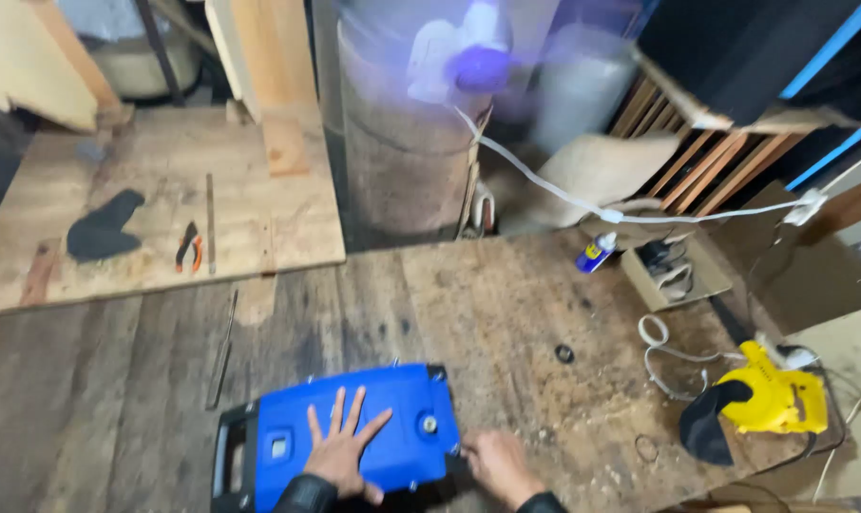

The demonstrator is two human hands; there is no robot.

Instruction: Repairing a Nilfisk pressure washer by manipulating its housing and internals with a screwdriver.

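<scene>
Two hands engaged: your left hand lies flat, fingers spread, on the blue housing; your right hand, at 3 o'clock, grips its corner on the tabletop.

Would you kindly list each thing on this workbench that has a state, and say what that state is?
left hand: open, fingers spread, flat on the blue case.
right hand: at the case's right edge; grip unclear.
blue case: lying flat on the bench, blue panel up.
pliers: lying on the plywood, handles slightly apart.
spray can: lying on its side.
cardboard box: open.
yellow power tool: resting on the bench, untouched.
</scene>
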